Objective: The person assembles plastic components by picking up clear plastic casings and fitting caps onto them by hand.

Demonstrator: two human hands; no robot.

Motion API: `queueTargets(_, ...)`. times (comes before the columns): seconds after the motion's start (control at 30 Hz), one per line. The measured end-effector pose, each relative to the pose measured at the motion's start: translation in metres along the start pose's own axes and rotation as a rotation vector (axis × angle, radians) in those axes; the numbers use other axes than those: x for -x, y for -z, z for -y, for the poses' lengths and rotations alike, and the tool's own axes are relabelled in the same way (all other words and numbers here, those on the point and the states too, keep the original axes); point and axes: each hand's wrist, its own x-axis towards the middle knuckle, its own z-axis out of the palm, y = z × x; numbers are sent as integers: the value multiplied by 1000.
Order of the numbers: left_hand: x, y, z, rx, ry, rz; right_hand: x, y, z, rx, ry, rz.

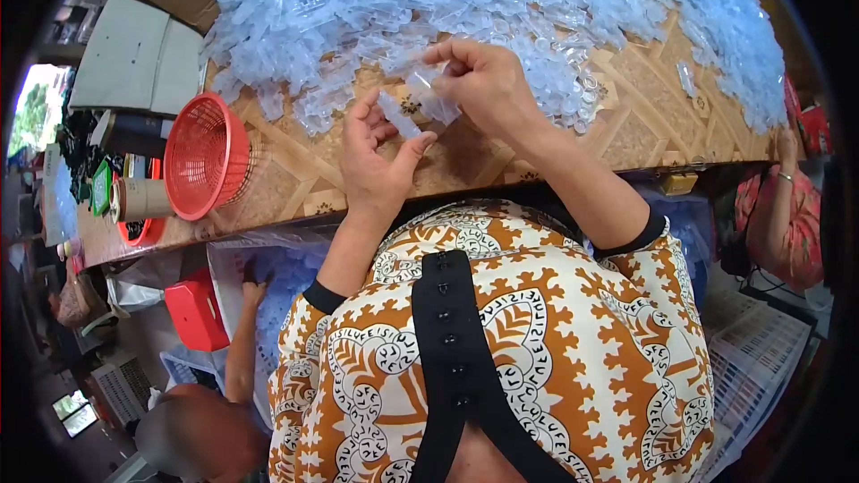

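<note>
My left hand (380, 150) is closed around a small, flat, translucent plastic piece (399, 116), gripped between thumb and fingers just above the table's near edge. Close by on the right, my right hand (488, 88) pinches another clear plastic piece (437, 105) with its thumb and forefinger. That second piece is slightly blurred, so its exact shape cannot be told. Behind both hands spreads a large heap of bluish clear plastic pieces (358, 4). Small clear rings (586, 94) lie at its near side, right of my right wrist.
A red plastic basket (208, 156) leans at the table's left, beside a brown tape roll (143, 200) and a grey-white box (134, 54). The wood-patterned table (640, 116) ends before my body. One person (201, 429) is at lower left, another (783, 206) at right.
</note>
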Motion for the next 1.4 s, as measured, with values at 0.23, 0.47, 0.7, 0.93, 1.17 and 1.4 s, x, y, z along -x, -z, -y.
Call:
queueTargets(0.23, 1, 2, -9, 116, 47, 22, 43, 16, 20, 773, 318, -3)
queueTargets(0.47, 4, 10, -13, 299, 129, 103, 40, 11, 6, 955, 674, 193)
queueTargets(0.7, -1, 15, -31, 279, 153, 218, 31, 11, 11, 1039, 554, 251)
queueTargets(0.93, -7, 6, -51, 462, 75, 153, 22, 34, 8, 553, 641, -15)
queueTargets(1.17, -15, -1, -71, 515, -3, 242, 36, 21, 0, -263, 431, 136)
queueTargets(1.4, -17, -6, -66, 449, -74, 255, 35, 25, -4, -318, 487, 104)
